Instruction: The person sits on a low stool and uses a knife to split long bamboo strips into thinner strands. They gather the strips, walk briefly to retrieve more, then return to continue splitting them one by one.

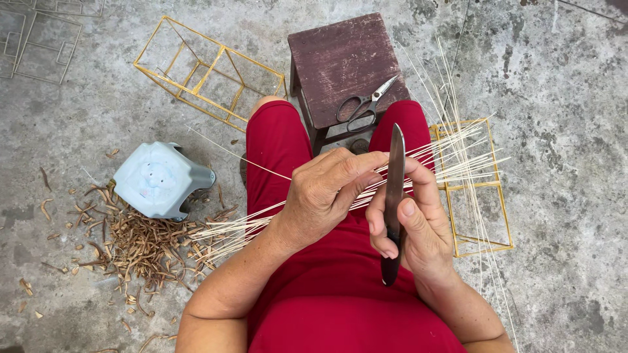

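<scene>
Clasped in the right hand [418,225], a long steel knife [394,196] points to 12 o'clock; the left hand [327,193] pinches a bundle of thin pale bamboo slivers [261,219] over red-clad knees. Grey concrete floor [569,196] lies below, a maroon wooden stool [343,62] bearing black scissors [363,104] at 12 o'clock.

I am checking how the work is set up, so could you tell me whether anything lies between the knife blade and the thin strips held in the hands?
Nothing visible does. The right hand holds the knife upright, its blade right against the strips that the left hand pinches.
</scene>
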A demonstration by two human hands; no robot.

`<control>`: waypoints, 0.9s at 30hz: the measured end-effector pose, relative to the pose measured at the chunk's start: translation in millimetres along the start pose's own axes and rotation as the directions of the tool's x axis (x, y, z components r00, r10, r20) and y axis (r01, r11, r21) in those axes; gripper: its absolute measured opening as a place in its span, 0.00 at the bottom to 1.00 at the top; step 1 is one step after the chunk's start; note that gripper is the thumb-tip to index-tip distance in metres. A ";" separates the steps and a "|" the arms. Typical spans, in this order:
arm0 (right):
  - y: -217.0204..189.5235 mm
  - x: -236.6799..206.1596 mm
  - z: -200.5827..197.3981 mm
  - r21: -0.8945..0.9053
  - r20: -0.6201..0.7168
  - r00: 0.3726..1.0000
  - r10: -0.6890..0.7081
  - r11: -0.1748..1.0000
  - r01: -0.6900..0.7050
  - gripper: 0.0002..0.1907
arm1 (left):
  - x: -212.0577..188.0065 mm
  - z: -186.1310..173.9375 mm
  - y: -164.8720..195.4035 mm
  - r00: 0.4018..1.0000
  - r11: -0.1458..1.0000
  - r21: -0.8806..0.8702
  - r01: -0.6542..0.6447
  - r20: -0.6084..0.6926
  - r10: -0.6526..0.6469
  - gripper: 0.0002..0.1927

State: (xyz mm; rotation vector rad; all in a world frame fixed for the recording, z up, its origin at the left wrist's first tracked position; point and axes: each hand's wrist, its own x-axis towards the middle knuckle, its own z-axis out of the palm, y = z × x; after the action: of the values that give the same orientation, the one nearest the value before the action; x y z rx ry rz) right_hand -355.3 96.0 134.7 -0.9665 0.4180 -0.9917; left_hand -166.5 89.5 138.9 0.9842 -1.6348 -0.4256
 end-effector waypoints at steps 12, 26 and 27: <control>-3.3 2.3 -1.8 -0.022 0.009 1.000 -0.003 1.000 0.003 0.26 | 4.2 -0.9 -1.0 0.997 0.995 0.062 -0.074 0.019 0.073 0.19; -2.5 5.7 7.3 -0.043 -0.022 1.000 -0.019 0.999 0.018 0.27 | 2.6 1.8 -1.2 0.982 0.965 0.215 -0.152 -0.078 0.172 0.25; -1.9 5.7 7.3 -0.038 -0.024 1.000 -0.019 0.999 0.018 0.27 | 2.6 3.4 -1.8 0.980 0.958 0.239 -0.156 -0.085 0.181 0.25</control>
State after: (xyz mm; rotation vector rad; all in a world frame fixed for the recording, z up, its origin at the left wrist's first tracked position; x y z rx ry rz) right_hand -348.4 94.4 140.8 -0.9939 0.4506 -1.0161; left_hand -169.0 85.7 138.2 1.0107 -1.6815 -0.0657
